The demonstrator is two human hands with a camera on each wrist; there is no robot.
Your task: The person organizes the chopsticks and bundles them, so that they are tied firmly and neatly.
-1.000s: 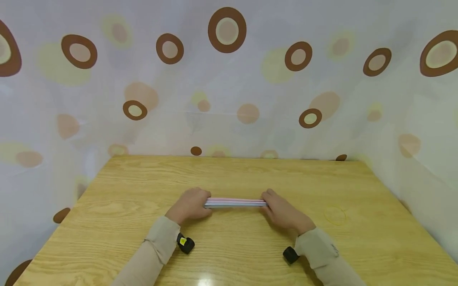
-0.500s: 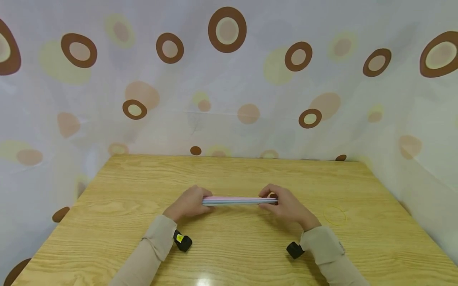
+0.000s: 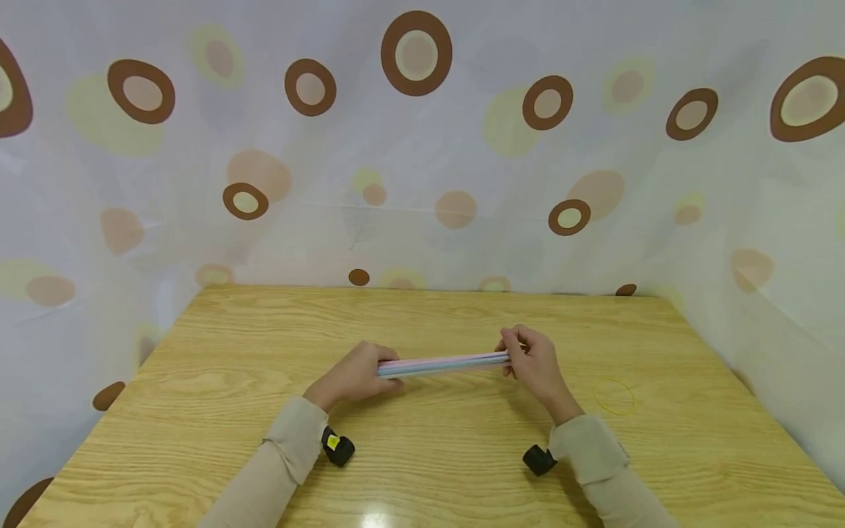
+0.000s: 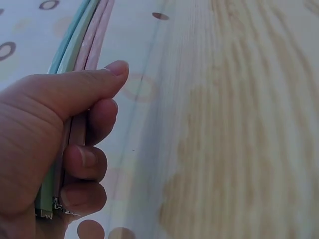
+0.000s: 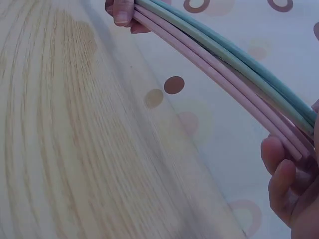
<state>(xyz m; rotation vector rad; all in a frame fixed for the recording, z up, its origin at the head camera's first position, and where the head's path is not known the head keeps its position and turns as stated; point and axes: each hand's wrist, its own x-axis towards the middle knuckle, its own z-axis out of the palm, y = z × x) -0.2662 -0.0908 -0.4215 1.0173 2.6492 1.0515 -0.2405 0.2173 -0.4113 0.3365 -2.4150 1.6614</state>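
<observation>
A bundle of pastel chopsticks (image 3: 442, 363), in pink, green and blue, spans the gap between the two hands above the table. My left hand (image 3: 356, 372) grips one end, its fingers wrapped round the sticks. In the left wrist view, the thicker squared ends of the chopsticks (image 4: 85, 45) show silvery marks below the fist. At the other end my right hand (image 3: 538, 367) holds the narrower tips between thumb and fingers. The right wrist view shows the tips of the chopsticks (image 5: 214, 59) slightly uneven, reaching into the right hand (image 5: 304, 204).
A thin yellow rubber band (image 3: 595, 397) lies on the wooden table (image 3: 422, 455), to the right of the right hand. Patterned cloth (image 3: 409, 242) with brown rings stands along the back and both sides of the table. Each wrist carries a small black camera.
The right hand has loosened, shifted outward and risen, and now holds the tips with its thumb on top. The right end of the chopsticks tilts up. The left hand stays nearly in place.
</observation>
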